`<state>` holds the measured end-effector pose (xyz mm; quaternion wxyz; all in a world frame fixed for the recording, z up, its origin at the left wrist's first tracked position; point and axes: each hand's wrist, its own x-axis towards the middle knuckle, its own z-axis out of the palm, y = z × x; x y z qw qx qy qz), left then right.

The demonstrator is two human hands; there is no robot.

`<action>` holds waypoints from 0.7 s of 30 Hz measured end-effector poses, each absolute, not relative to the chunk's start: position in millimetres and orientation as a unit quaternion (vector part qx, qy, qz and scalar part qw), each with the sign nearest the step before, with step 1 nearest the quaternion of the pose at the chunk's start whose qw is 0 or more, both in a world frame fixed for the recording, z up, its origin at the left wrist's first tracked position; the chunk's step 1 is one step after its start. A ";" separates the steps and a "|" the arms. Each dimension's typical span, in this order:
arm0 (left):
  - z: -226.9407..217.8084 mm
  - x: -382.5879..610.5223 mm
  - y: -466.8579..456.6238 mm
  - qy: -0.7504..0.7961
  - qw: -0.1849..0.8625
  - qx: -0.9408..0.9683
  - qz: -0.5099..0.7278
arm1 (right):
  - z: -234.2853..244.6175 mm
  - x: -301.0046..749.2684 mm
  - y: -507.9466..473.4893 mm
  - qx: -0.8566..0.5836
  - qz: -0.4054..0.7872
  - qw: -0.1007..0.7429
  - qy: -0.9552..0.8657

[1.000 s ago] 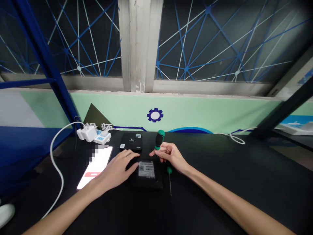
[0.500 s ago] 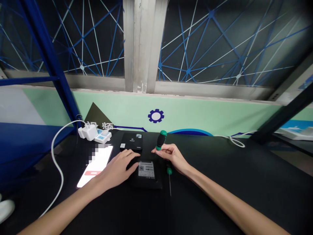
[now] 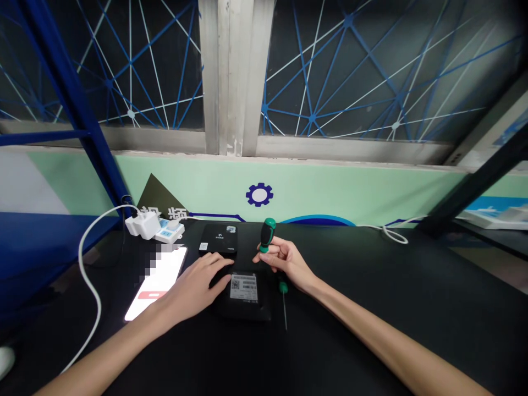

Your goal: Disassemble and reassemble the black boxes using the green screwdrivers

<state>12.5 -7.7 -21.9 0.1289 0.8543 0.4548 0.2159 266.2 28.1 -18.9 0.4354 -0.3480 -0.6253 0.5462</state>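
A black box with a white label (image 3: 244, 297) lies face down on the black table (image 3: 371, 308). My left hand (image 3: 197, 285) rests flat on its left edge, fingers spread. My right hand (image 3: 284, 261) pinches a green and black screwdriver (image 3: 266, 235), held upright at the box's far right corner. A second, thin screwdriver with a green handle (image 3: 284, 302) lies on the table just right of the box.
Another black box (image 3: 218, 239) sits behind. A lit phone (image 3: 157, 281) lies to the left, with a white power strip and charger (image 3: 154, 227) and its white cable (image 3: 88, 275) beyond. A blue rack post (image 3: 82, 115) stands at left; a wall with windows is behind.
Both hands stay on the box and the screwdriver; the right hand's fingers shift slightly around the handle. The view itself wobbles a little.
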 end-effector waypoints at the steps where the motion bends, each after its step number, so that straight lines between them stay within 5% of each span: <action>1: -21.5 12.7 -7.9 0.456 0.130 0.854 0.215 | -19.3 266.2 28.1 -0.345 0.550 0.434 -0.625; 21: -19.6 11.9 -8.5 0.445 0.122 0.860 0.218 | -16.5 266.3 27.5 -0.349 0.508 0.429 -0.660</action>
